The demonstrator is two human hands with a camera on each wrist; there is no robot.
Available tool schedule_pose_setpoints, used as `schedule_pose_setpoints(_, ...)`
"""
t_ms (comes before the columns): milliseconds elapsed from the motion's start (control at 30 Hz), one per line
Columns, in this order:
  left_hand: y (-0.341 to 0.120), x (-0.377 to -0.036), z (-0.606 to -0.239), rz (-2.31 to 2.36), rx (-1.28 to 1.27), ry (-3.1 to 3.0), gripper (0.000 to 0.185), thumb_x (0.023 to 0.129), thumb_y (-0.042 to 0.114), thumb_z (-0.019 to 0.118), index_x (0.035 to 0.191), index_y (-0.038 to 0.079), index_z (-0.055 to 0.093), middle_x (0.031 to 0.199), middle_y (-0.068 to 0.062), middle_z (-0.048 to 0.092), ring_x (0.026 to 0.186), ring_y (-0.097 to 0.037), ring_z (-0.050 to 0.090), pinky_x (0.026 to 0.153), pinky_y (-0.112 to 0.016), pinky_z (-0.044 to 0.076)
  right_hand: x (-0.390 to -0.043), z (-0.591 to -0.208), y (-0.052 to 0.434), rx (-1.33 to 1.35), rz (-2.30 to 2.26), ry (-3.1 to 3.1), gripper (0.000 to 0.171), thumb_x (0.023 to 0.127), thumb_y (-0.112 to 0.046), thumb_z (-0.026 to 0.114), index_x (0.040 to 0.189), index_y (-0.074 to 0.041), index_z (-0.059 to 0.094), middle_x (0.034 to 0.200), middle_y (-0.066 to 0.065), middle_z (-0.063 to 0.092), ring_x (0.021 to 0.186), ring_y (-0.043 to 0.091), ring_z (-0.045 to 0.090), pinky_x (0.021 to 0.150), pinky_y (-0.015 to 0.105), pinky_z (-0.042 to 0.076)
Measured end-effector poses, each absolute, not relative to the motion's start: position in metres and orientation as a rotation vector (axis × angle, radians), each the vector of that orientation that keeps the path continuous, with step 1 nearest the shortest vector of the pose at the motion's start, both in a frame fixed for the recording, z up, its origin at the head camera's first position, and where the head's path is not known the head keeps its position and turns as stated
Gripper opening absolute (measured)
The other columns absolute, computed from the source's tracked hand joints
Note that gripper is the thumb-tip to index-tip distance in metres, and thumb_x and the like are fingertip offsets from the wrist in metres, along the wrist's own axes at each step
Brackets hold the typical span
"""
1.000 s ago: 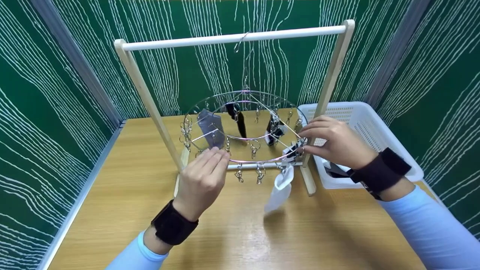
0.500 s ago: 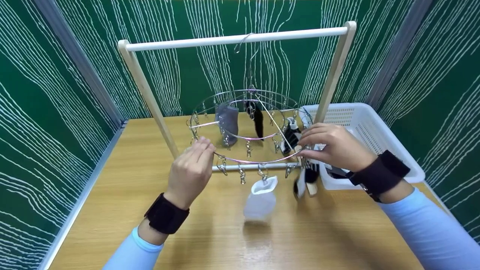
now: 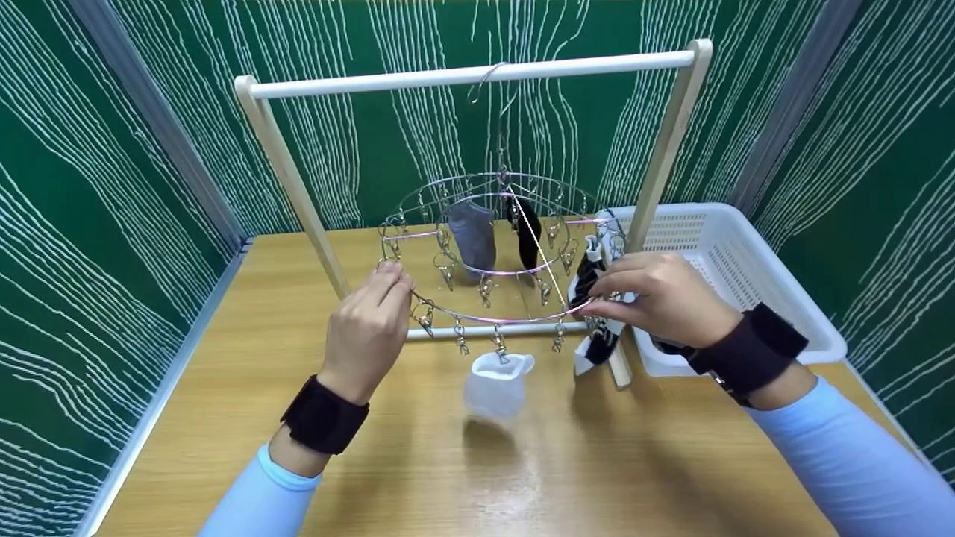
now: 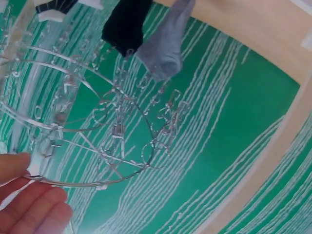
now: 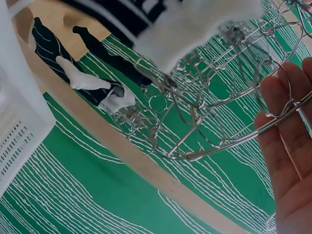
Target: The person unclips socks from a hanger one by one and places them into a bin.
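Note:
A round metal clip hanger [image 3: 496, 322] with two rings hangs by its hook from a rack. My left hand [image 3: 369, 324] pinches its outer ring at the left front, thumb and fingers meeting on the wire in the left wrist view. At the right front, my right hand [image 3: 664, 294] pinches the same ring. From the front clips hangs a white sock [image 3: 494, 391], over the table. A grey sock [image 3: 474, 235] and a black sock [image 3: 527, 239] hang at the back. Black-and-white socks [image 3: 597, 350] hang at the right, partly hidden by my right hand.
The wooden rack [image 3: 291, 179] has a white top bar [image 3: 418, 80] and stands on a wooden table [image 3: 246, 358]. Behind its right leg is a white plastic basket [image 3: 675, 227] with dark cloth inside. Green walls with white lines surround the table.
The hanger has turned: its front has swung left with the white sock, its back right with the grey and black socks. My left hand has shifted slightly left and up.

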State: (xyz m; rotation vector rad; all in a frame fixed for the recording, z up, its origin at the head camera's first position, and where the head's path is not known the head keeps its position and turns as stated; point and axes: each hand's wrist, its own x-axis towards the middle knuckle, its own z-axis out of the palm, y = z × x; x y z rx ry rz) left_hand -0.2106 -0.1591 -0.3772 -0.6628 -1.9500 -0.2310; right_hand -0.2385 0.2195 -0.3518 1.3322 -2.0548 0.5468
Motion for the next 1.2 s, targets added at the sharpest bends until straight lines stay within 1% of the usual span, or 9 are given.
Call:
schedule_pose_setpoints(100, -0.156, -0.205, -0.375, -0.275, -0.657, -2.008, 0.016, 0.092, -0.007, 0.076, 0.108, -0.008, 0.079, 0.116, -0.026, 0.079, 0.109, -0.039, 0.080, 0.098, -0.045, 0.064, -0.238, -0.352, 0.218, 1.325, 0.539, -2.065, 0.035, 0.101, -0.038, 0.076, 0.089, -0.006, 0.083, 0.077, 0.002, 0.077, 0.064, 0.015, 0.069, 0.060, 0.032, 0.058)
schedule_pose_setpoints(200, -0.150, -0.196, -0.375, -0.344, -0.691, -2.031, 0.027, 0.088, -0.012, 0.072, 0.115, -0.010, 0.075, 0.123, -0.030, 0.076, 0.115, -0.042, 0.077, 0.102, -0.050, 0.063, -0.238, -0.352, 0.218, 1.315, 0.538, -2.078, 0.031, 0.100, -0.035, 0.079, 0.089, -0.006, 0.083, 0.079, 0.003, 0.078, 0.065, 0.017, 0.071, 0.061, 0.033, 0.060)
schedule_pose_setpoints(333, -0.138, -0.184, -0.375, -0.436, -0.768, -1.939, 0.035, 0.082, -0.012, 0.072, 0.117, -0.009, 0.072, 0.121, -0.030, 0.075, 0.112, -0.042, 0.075, 0.099, -0.052, 0.063, -0.237, -0.351, 0.218, 1.310, 0.534, -2.086, 0.022, 0.095, -0.028, 0.084, 0.089, -0.006, 0.082, 0.080, 0.003, 0.079, 0.067, 0.016, 0.072, 0.062, 0.034, 0.060)
schedule_pose_setpoints(467, -0.124, -0.172, -0.375, -0.536, -0.849, -1.836, 0.028, 0.083, -0.006, 0.076, 0.110, -0.007, 0.074, 0.109, -0.022, 0.078, 0.100, -0.034, 0.075, 0.093, -0.045, 0.065, -0.238, -0.350, 0.218, 1.313, 0.526, -2.088, 0.018, 0.092, -0.024, 0.087, 0.088, -0.007, 0.082, 0.079, 0.002, 0.077, 0.067, 0.014, 0.070, 0.061, 0.032, 0.059)
schedule_pose_setpoints(567, -0.116, -0.164, -0.374, -0.632, -0.909, -1.828, 0.021, 0.084, -0.004, 0.080, 0.104, -0.004, 0.074, 0.100, -0.016, 0.077, 0.092, -0.028, 0.075, 0.088, -0.036, 0.065, -0.238, -0.350, 0.218, 1.312, 0.523, -2.089, 0.020, 0.093, -0.026, 0.086, 0.087, -0.007, 0.082, 0.078, 0.001, 0.077, 0.065, 0.013, 0.069, 0.060, 0.030, 0.058)
schedule_pose_setpoints(733, -0.106, -0.158, -0.379, -0.783, -0.956, -1.898, 0.019, 0.085, -0.003, 0.085, 0.100, -0.001, 0.073, 0.095, -0.012, 0.078, 0.088, -0.022, 0.077, 0.082, -0.029, 0.065, -0.239, -0.350, 0.218, 1.309, 0.521, -2.090, 0.022, 0.094, -0.027, 0.085, 0.087, -0.007, 0.082, 0.077, 0.002, 0.077, 0.065, 0.015, 0.069, 0.059, 0.031, 0.058)
schedule_pose_setpoints(933, -0.102, -0.158, -0.388, -0.876, -0.939, -2.036, 0.022, 0.089, 0.002, 0.086, 0.108, -0.002, 0.076, 0.104, -0.014, 0.081, 0.095, -0.024, 0.080, 0.087, -0.033, 0.067, -0.240, -0.350, 0.216, 1.302, 0.515, -2.093, 0.028, 0.098, -0.033, 0.081, 0.088, -0.008, 0.082, 0.078, 0.002, 0.077, 0.067, 0.016, 0.071, 0.061, 0.034, 0.059)
schedule_pose_setpoints(1067, -0.102, -0.160, -0.391, -0.893, -0.901, -2.184, 0.034, 0.092, 0.012, 0.086, 0.120, -0.004, 0.075, 0.114, -0.016, 0.081, 0.106, -0.027, 0.080, 0.093, -0.039, 0.066, -0.239, -0.351, 0.215, 1.305, 0.521, -2.100, 0.020, 0.093, -0.026, 0.086, 0.088, -0.008, 0.083, 0.078, 0.002, 0.078, 0.067, 0.014, 0.071, 0.061, 0.033, 0.060)
schedule_pose_setpoints(1200, -0.100, -0.163, -0.391, -0.955, -0.882, -2.314, 0.039, 0.096, 0.020, 0.084, 0.126, -0.003, 0.074, 0.120, -0.016, 0.081, 0.110, -0.029, 0.079, 0.096, -0.043, 0.065, -0.239, -0.351, 0.215, 1.298, 0.526, -2.105, 0.015, 0.086, -0.019, 0.091, 0.088, -0.007, 0.083, 0.078, 0.003, 0.078, 0.067, 0.014, 0.071, 0.061, 0.032, 0.060)
